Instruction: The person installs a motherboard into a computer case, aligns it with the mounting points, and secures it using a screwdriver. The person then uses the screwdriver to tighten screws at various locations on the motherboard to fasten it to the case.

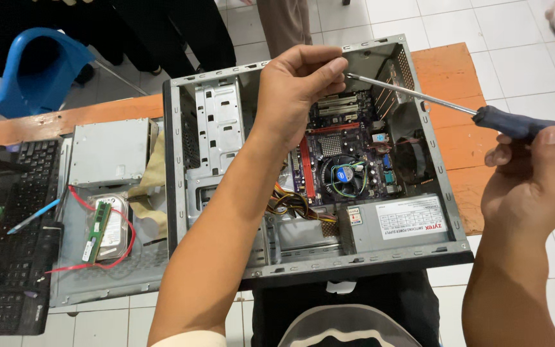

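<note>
Head view: my left hand [300, 80] is curled over the open computer case [181, 167], fingertips pinched at the tip of the one screwdriver [419, 96]; I cannot tell whether anything small sits between them. My right hand [534, 173] is clenched around the screwdriver's dark blue handle, off to the right of the case, so its long metal shaft slants up and left to my left fingers.

Inside the case I count one motherboard [342, 138] with one round cooler fan [342, 175], one grey power supply [403, 225] along the near edge, and one bundle of coloured wires [290, 205] beside my left forearm.

To the left of the case lie one removed side panel [91, 283], and on it one grey metal box [107, 151], one hard drive [117, 228], one green memory stick [96, 231] and one red cable [126, 247]. Further left sit two black keyboards [24, 257].

Everything rests on an orange wooden table [457, 128]. The floor [515, 58] is white tile, one blue plastic chair [30, 71] stands beyond the table, and people's legs show at the top.
</note>
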